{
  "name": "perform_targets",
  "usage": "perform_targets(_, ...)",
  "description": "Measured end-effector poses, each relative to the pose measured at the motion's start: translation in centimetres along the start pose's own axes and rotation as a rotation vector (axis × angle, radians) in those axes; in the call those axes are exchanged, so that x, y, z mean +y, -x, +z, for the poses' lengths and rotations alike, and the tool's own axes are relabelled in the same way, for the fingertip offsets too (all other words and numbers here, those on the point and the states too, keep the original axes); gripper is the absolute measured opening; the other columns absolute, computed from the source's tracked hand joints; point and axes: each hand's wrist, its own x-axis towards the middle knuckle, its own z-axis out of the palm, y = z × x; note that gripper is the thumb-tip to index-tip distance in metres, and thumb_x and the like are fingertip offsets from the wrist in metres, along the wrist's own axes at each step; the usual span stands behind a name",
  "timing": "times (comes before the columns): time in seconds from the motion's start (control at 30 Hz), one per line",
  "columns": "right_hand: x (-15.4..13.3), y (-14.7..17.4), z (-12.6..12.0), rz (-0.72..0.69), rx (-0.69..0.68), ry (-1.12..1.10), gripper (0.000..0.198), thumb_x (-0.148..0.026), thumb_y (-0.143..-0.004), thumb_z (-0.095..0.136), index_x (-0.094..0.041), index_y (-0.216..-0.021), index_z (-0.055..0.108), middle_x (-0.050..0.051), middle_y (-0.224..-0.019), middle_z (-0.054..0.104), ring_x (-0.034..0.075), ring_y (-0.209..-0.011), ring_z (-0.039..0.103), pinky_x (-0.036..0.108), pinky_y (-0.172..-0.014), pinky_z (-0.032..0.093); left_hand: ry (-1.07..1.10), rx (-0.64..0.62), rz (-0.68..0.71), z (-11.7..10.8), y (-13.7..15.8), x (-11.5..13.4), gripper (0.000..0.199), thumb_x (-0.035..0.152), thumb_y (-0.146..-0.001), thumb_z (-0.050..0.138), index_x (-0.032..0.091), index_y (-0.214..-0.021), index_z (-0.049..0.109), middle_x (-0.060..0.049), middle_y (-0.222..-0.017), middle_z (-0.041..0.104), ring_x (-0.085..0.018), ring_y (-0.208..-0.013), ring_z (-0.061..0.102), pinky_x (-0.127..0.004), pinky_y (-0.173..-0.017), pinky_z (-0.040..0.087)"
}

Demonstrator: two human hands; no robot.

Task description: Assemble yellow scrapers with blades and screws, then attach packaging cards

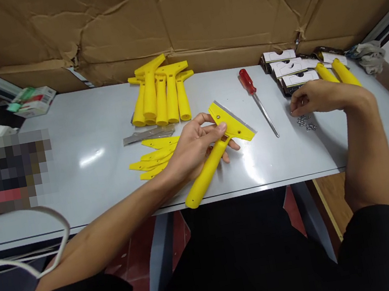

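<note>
My left hand is closed around a yellow scraper, its thumb pressing the head near the neck. The scraper tilts, with its handle end toward me and a thin metal blade along the head's far edge. Two fastening points show on the head, one at each side. On the right, my right hand pinches thumb and fingers together just above a small pile of screws. Whatever sits at those fingertips is too small to make out. A red-handled screwdriver lies between my hands.
Several yellow scraper handles stack at the back. Loose blades and yellow clamp plates lie left of my left hand. Packaged scrapers lie back right. A white cable loops at left; cardboard walls the back.
</note>
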Motion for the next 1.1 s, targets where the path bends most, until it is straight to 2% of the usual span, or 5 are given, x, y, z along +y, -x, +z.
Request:
perform_targets(0.37,-1.2,2.4,-1.2,-0.046,0.198,-0.166,0.032,-0.036,-0.084,0.073,-0.015,-0.108,0.076,0.008,-0.095,0.073,0.008,-0.074,0.062,0.025,-0.069,0.045,-0.072,0.0,-0.005,0.6,0.5,0.4,0.044,0.031,-0.085,0.084,0.02,-0.097,0.043,-0.005,-0.084,0.076,-0.016,-0.055,0.072,-0.026,-0.051,0.062)
perform_targets(0.5,-4.5,3.3,-0.6,-0.322,0.503,-0.607,0.042,-0.047,-0.082,0.081,-0.01,-0.102,0.076,0.01,-0.088,0.071,0.005,-0.07,0.062,0.021,-0.063,0.047,-0.123,-0.027,-0.015,0.9,0.7,0.4,0.04,0.029,-0.087,0.081,0.02,-0.095,0.043,-0.007,-0.092,0.075,-0.02,-0.065,0.077,-0.026,-0.049,0.062)
perform_targets(0.63,-10.3,2.9,2.5,-0.701,0.47,-0.89,0.034,-0.042,-0.081,0.084,-0.012,-0.096,0.077,0.006,-0.086,0.071,0.003,-0.064,0.06,0.017,-0.054,0.046,-0.127,-0.085,-0.014,1.0,0.8,-0.2,0.045,0.032,-0.083,0.084,0.021,-0.093,0.042,-0.009,-0.104,0.073,-0.025,-0.069,0.079,-0.028,-0.044,0.062)
perform_targets(0.8,-14.3,2.5,5.4,-0.957,0.429,-0.821,0.022,-0.035,-0.088,0.076,-0.014,-0.095,0.077,0.005,-0.094,0.071,0.003,-0.076,0.064,0.015,-0.063,0.052,-0.161,-0.083,-0.047,1.2,0.9,-0.3,0.046,0.03,-0.081,0.087,0.02,-0.094,0.044,-0.008,-0.1,0.073,-0.021,-0.065,0.078,-0.026,-0.045,0.06)
perform_targets(1.1,-14.5,2.3,5.8,-0.962,0.664,-0.637,0.013,-0.031,-0.087,0.077,-0.021,-0.096,0.079,0.003,-0.094,0.061,0.003,-0.08,0.055,0.016,-0.067,0.045,-0.142,-0.082,-0.037,1.2,1.2,0.0,0.045,0.028,-0.08,0.088,0.019,-0.092,0.046,-0.003,-0.09,0.069,-0.019,-0.063,0.076,-0.023,-0.046,0.057)
